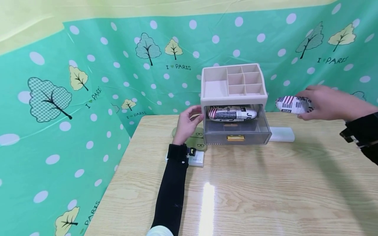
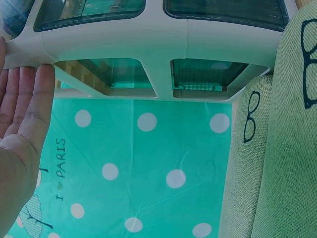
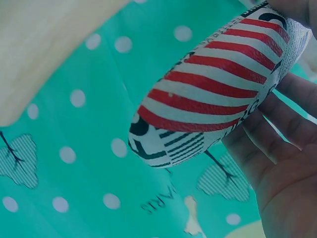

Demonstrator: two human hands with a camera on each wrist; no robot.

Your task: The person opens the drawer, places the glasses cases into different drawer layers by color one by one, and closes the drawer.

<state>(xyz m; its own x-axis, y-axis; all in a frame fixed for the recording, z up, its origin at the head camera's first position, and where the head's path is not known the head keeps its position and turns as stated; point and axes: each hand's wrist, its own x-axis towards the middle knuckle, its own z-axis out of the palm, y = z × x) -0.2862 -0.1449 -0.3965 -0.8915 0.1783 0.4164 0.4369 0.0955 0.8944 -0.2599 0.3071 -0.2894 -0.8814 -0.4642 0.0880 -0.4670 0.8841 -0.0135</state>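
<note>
On the right, my right hand (image 1: 327, 101) grips a newspaper-print glasses case (image 1: 287, 104) above the table. Its red stripes (image 3: 208, 94) fill much of the right wrist view, thumb on one side and fingers on the other. A white desk organizer (image 1: 233, 101) stands at the back, its smoky clear drawer (image 1: 218, 139) pulled out. Inside that drawer lies a similar newspaper-print case (image 1: 231, 113). My left hand (image 1: 186, 124) rests against the organizer's left side; in the left wrist view its fingers (image 2: 37, 94) are straight, fingertips at the white frame.
Left of the organizer lie green glasses cases (image 1: 196, 143) with spectacles printed on them, and a small white box (image 1: 196, 160) partly behind the left wrist. A white oblong case (image 1: 282, 134) lies right of the drawer. A polka-dot curtain (image 1: 165, 85) hangs behind the wooden table (image 1: 251, 190).
</note>
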